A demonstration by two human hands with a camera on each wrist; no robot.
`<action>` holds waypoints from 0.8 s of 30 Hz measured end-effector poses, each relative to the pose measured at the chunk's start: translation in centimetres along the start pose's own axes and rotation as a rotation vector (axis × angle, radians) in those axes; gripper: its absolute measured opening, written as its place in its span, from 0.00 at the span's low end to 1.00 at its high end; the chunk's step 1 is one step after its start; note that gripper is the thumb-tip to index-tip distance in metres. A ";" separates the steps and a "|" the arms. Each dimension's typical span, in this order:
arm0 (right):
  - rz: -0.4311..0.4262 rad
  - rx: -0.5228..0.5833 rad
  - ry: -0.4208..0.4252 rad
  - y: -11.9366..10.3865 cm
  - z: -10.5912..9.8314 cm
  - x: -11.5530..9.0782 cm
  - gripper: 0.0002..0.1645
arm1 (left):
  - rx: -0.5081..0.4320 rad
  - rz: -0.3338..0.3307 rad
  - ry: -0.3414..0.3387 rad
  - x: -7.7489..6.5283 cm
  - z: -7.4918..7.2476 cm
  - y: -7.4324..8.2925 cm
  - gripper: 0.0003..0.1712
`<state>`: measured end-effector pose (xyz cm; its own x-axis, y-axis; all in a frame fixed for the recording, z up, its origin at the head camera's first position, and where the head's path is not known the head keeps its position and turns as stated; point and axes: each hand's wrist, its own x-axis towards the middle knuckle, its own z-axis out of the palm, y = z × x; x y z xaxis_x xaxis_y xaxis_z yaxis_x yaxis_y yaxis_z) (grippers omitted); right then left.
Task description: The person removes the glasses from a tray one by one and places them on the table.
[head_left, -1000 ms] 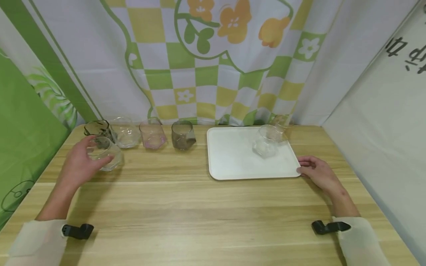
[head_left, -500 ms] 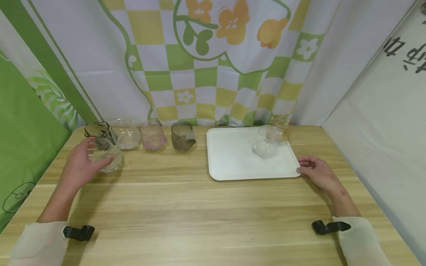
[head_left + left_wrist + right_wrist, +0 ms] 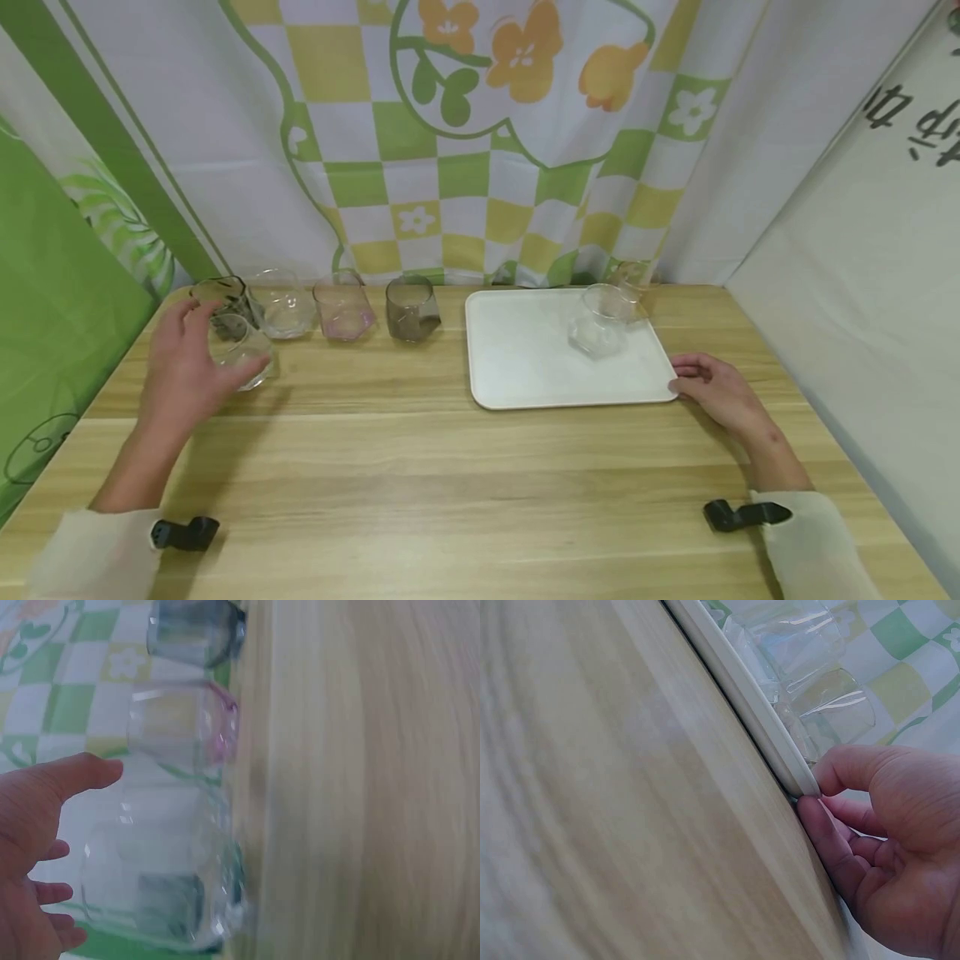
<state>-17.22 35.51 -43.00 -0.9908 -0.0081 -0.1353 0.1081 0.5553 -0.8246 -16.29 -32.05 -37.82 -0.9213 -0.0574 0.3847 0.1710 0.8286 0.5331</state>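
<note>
My left hand point(image 3: 183, 358) is beside a clear drinking glass point(image 3: 261, 343) at the left of the table, thumb and fingers spread. In the left wrist view, the hand point(image 3: 30, 832) shows a gap between its fingertips and that glass point(image 3: 150, 862). At the right, my right hand point(image 3: 716, 392) pinches the near right corner of a white tray point(image 3: 525, 367); in the right wrist view the thumb lies on top of the rim point(image 3: 780, 742) and a finger underneath. Standing on the tray's right part is a clear faceted glass point(image 3: 596, 332).
Along the back edge stand a dark-rimmed glass point(image 3: 217, 290), another clear glass point(image 3: 285, 312), a pink-tinted glass point(image 3: 345, 317) and a smoky grey glass point(image 3: 411, 312). An amber glass point(image 3: 637, 287) is by the tray's far right corner. A checked curtain point(image 3: 465, 179) hangs behind the wooden table point(image 3: 450, 492).
My left hand's fingers have loosened from around the front clear glass and spread, the hand rising slightly and drawing off it. The glass stays where it was. The right hand keeps its hold on the tray.
</note>
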 end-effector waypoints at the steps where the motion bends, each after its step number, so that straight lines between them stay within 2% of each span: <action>1: -0.001 0.000 0.002 0.0 0.0 0.0 0.32 | 0.006 0.026 0.029 0.0 0.1 0.4 0.52; 4: -0.005 -0.001 0.007 0.1 -0.1 0.0 0.32 | 0.004 0.104 0.090 0.0 0.5 1.9 0.46; 8: -0.006 -0.013 0.011 0.1 -0.1 0.1 0.32 | -0.020 0.225 0.131 0.0 1.2 3.8 0.38; 12: -0.006 -0.018 0.011 0.0 0.0 0.1 0.32 | -0.079 0.310 0.087 -0.1 1.9 5.5 0.35; 15: -0.009 -0.016 0.013 0.0 0.0 0.0 0.31 | -0.117 0.346 0.035 -0.1 2.7 6.6 0.34; 21: -0.012 -0.012 0.010 0.0 0.1 0.0 0.31 | -0.171 0.412 -0.032 0.1 4.6 8.5 0.25; 24: -0.013 -0.011 0.007 0.0 0.1 0.0 0.32 | -0.210 0.432 -0.082 0.2 5.7 9.8 0.25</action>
<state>-17.20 35.41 -43.03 -0.9926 -0.0097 -0.1213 0.0947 0.5640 -0.8203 -16.84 -20.74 -36.82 -0.7736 0.3174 0.5484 0.6026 0.6360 0.4820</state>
